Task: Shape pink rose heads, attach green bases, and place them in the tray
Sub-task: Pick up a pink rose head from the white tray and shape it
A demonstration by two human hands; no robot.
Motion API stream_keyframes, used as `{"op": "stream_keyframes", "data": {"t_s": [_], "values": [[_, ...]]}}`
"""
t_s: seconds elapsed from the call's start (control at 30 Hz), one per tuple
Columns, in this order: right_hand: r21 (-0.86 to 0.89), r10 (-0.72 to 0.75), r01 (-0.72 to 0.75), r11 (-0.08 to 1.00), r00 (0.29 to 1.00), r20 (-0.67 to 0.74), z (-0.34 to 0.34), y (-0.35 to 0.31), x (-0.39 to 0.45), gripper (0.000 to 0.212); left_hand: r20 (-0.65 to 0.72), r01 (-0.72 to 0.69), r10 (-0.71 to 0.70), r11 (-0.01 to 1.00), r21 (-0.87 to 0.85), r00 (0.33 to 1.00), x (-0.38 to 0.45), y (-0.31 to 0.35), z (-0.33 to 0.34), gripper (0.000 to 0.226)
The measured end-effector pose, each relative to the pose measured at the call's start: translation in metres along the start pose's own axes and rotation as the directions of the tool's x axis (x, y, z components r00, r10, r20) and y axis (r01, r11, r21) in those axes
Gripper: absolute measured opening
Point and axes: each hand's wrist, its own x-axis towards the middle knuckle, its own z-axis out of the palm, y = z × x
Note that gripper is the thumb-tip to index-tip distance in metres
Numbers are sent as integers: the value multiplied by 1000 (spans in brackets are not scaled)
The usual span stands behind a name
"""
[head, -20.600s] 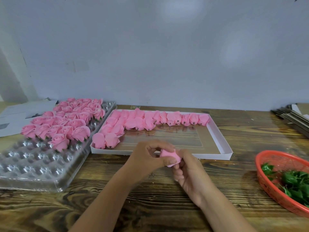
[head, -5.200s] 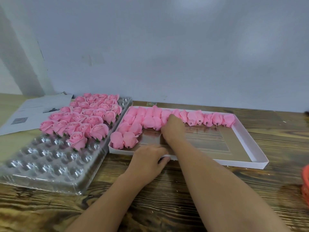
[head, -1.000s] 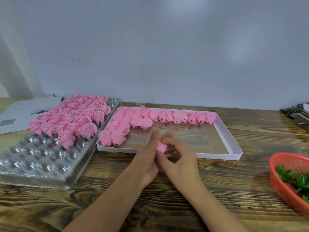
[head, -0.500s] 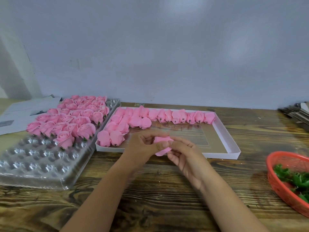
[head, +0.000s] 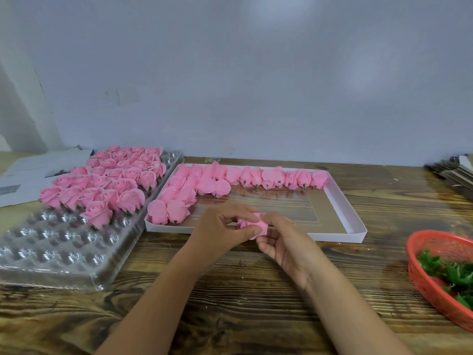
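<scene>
I saw both hands meet over the bench (head: 256, 298): left hand (head: 220, 231) and right hand (head: 284, 242) each pinched the rose (head: 254, 226) in curled fingers, just before the box (head: 340, 233); beyond lay the tray (head: 64, 254) and basket (head: 430, 285)

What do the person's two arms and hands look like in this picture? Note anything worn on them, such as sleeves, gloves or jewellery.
Both forearms are bare right to the bottom edge of the view; no sleeve shows. The left hand and the right hand wear no gloves, and no ring, watch or bracelet can be seen on either. The fingers have short nails, with no visible polish.
</scene>
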Motion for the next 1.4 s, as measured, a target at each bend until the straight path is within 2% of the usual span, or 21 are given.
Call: {"op": "stream_keyframes", "data": {"t_s": [0.2,0.33,0.53,0.67,0.73,0.8,0.87,0.93,1.03,1.1,1.17,1.23,1.3,1.4], "values": [[-16,18,-18,1000,1000,-16,-4,2,3,14,45,35,-34,999,-33,998,0,0,-2,39],[-79,3,-5,997,1000,-22,-5,2,4,17,38,57,-55,998,-36,998,-1,-1,-1,40],[-256,-128,106,961,989,-69,0,-2,-2,22,-6,83,-84,995,-63,996,-1,3,-2,36],[-422,-285,202,884,948,-143,-6,-11,-12,16,-43,132,-144,970,-205,989,1,3,-4,26],[-537,-425,274,798,887,-179,-21,-22,-25,10,-57,162,-183,952,-261,981,2,1,-5,25],[-730,-566,279,625,805,-177,-48,-39,-44,11,-61,181,-205,943,-280,977,3,-1,-5,25],[-895,-645,145,422,742,-184,-84,-61,-63,14,-54,199,-220,944,-262,974,2,-2,-4,26],[-955,-651,-76,286,716,-252,-136,-81,-76,14,-45,208,-225,947,-246,973,1,-3,-3,25],[-912,-511,-347,219,755,-410,-228,-94,-79,35,-41,213,-230,945,-250,972,1,-1,-4,26],[-875,-394,-462,146,784,-480,-260,-91,-76,29,-42,215,-233,943,-253,972,1,-1,-4,26],[-874,-312,-484,52,823,-474,-262,-84,-69,20,-45,218,-236,944,-248,971,1,0,-4,25],[-883,-258,-468,-38,858,-444,-253,-77,-63,24,-45,222,-241,942,-253,970,1,0,-4,25],[-870,-263,-482,-103,857,-444,-246,-76,-61,29,-43,227,-246,939,-260,968,1,0,-4,26],[-865,-272,-487,-123,855,-442,-239,-79,-66,35,-44,228,-248,936,-268,968,1,0,-4,26]]}}
